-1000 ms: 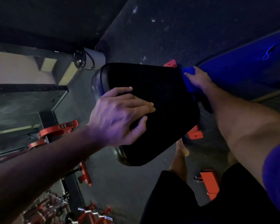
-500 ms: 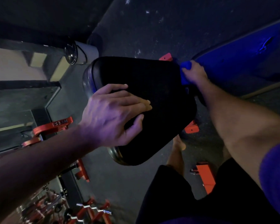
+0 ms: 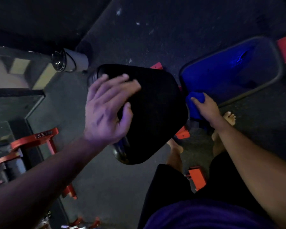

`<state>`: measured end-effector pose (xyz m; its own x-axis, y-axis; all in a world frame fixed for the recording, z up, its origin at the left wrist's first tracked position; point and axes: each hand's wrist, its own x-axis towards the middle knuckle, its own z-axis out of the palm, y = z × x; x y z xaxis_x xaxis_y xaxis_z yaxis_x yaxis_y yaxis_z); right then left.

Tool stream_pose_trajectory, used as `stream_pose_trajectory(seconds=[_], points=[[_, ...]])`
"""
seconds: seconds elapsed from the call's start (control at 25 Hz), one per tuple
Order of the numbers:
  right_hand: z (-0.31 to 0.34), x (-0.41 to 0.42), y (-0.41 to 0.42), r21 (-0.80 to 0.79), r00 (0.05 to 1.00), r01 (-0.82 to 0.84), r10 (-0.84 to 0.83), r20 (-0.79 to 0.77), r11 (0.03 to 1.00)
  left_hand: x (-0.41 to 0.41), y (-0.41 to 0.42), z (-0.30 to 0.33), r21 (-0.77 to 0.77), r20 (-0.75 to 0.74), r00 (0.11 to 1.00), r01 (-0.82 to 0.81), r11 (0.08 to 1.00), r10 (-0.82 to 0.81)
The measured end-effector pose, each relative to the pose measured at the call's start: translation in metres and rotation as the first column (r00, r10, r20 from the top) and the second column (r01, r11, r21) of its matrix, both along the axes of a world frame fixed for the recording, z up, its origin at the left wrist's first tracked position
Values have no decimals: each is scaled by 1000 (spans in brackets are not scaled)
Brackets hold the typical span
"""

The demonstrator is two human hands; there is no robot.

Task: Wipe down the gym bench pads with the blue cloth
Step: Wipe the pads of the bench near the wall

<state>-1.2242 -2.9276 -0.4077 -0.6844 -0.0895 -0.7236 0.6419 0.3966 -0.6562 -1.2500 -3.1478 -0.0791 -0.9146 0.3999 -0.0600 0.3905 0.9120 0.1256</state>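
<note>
A black seat pad (image 3: 155, 113) of the gym bench fills the middle of the view. My left hand (image 3: 107, 109) lies over the pad's left side, fingers spread, slightly blurred. My right hand (image 3: 206, 108) grips the blue cloth (image 3: 195, 103) against the pad's right edge, in the gap between the seat pad and the longer back pad (image 3: 229, 75), which looks blue under the light.
Red bench frame brackets (image 3: 182, 133) stick out under the pad. A red weight rack (image 3: 33, 141) stands at the left by a mirror. A white cylinder (image 3: 69, 61) lies on the floor behind the pad. My bare feet (image 3: 229, 118) stand on dark rubber flooring.
My right hand has slid with the cloth down the pad's right edge, toward me. My left hand has loosened and lifted higher on the pad. The view has shifted, showing more of the back pad.
</note>
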Motion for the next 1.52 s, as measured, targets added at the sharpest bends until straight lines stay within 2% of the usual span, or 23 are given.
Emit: stream_pose_trajectory(seconds=[0.08,0.16,0.36,0.44,0.56,0.64,0.76,0.8,0.88,0.96,1.04,1.12,1.32,1.4,1.52], points=[[14,-6,9,-7,974,226,-226,-13,974,5,5,1,21,-66,955,-287,958,288],[17,-8,16,-57,957,290,-291,-4,955,7,9,0,68,0,880,-474,878,475],[23,23,-39,-136,977,213,-208,50,967,3,2,-5,29,2,897,-443,896,443],[22,27,-58,-83,976,213,-209,56,973,3,3,-7,61,13,899,-438,897,438],[39,9,-47,-88,982,188,-188,11,978,4,2,-5,166,27,880,-472,866,474],[73,-10,-29,-142,971,217,-229,-69,966,5,0,-7,295,47,819,-558,775,572],[172,-42,-31,-372,897,168,-298,-326,913,3,-5,-9,491,183,601,-741,457,778],[204,-45,-43,-429,856,103,-299,-422,898,3,-7,-10,522,228,568,-757,393,791],[246,-45,-76,-459,773,-73,-241,-587,885,3,-10,-12,553,255,601,-733,396,758],[266,-54,-112,-426,786,-165,-142,-601,890,2,-13,-13,570,294,635,-717,402,715],[273,-66,-127,-456,827,-136,-153,-542,880,2,-17,-14,571,315,656,-708,416,685],[266,-50,-119,-448,809,-145,-155,-568,882,1,-17,-14,566,329,664,-708,423,672],[243,77,-74,-424,779,-192,-125,-614,885,1,-17,-14,540,270,675,-697,472,687],[241,54,-83,-410,826,-117,-141,-546,904,2,-15,-12,534,267,673,-699,476,690],[248,-34,-119,-398,864,-13,-191,-467,917,3,-13,-11,544,264,674,-695,471,690]])
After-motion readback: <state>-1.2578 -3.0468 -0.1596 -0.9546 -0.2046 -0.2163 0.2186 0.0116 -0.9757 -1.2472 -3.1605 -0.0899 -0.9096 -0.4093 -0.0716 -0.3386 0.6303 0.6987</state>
